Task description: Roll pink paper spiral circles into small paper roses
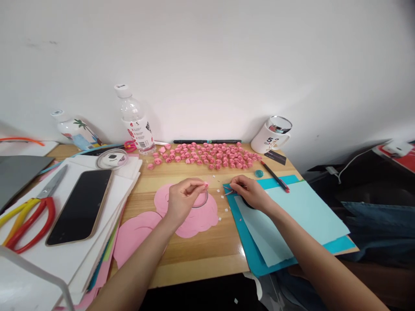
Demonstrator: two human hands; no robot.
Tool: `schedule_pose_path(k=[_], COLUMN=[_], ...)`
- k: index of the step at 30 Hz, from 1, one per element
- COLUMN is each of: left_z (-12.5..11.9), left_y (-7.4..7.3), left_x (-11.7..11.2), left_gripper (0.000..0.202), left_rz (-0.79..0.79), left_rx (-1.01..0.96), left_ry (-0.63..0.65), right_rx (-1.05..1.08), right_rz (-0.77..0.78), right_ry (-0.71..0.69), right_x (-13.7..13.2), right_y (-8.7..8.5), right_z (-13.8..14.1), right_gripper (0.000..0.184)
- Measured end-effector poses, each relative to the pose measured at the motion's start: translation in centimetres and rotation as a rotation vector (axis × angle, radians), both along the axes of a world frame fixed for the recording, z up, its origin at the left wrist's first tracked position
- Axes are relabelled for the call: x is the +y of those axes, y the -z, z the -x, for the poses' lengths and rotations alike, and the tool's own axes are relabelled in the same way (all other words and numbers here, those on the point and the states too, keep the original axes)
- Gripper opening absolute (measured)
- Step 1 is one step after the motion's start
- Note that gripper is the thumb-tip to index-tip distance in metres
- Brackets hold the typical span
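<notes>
Head view: we list dozens of rolled pink roses [207, 156] finished along the far edge of the surface [194, 255]. Left hand [184, 199] fingers pinch a pink piece [206, 185] mid-surface; right hand [250, 192] fingers grip tweezers [228, 192]. Pink sheets [194, 218] lie unrolled nearer the front edge.

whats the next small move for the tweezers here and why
Probably bring the tweezers in the right hand leftward to nip the small pink piece pinched in the left hand. Their tips point toward it with a short gap between, and the rolled pink roses behind suggest this piece is meant for curling too.
</notes>
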State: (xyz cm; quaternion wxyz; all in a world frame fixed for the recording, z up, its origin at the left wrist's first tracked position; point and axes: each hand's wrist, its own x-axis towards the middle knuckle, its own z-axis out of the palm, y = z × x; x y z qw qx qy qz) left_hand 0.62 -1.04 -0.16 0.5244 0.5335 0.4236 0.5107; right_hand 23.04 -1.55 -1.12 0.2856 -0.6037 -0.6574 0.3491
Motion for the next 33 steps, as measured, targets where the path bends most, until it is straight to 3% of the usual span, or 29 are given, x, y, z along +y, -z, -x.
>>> schedule_pose_path(k=[4, 8, 16, 33], left_z=[0.4, 0.6, 0.7, 0.6], left_y=[0.3, 0.5, 0.2, 0.0], left_x=[0.2, 0.4, 0.4, 0.3], left_gripper=[0.005, 0.007, 0.008, 0.007], left_rz=[-0.121, -0.240, -0.321, -0.398], left_rx=[0.150, 0.218, 0.221, 0.239], left_ry=[0.103, 0.222, 0.291, 0.293], right_rx=[0.280, 0.250, 0.058, -0.026], right_rz=[0.101, 0.176, 0.266, 0.302], right_ry=[-0.158, -0.303, -0.383, -0.366], right_x=[0.3, 1.2, 2.7, 2.8], right_y=[-3.4, -5.5, -5.2, -5.5], right_z=[1.0, 2.4, 2.8, 2.5], right_gripper=[0.026, 0.016, 0.014, 0.017])
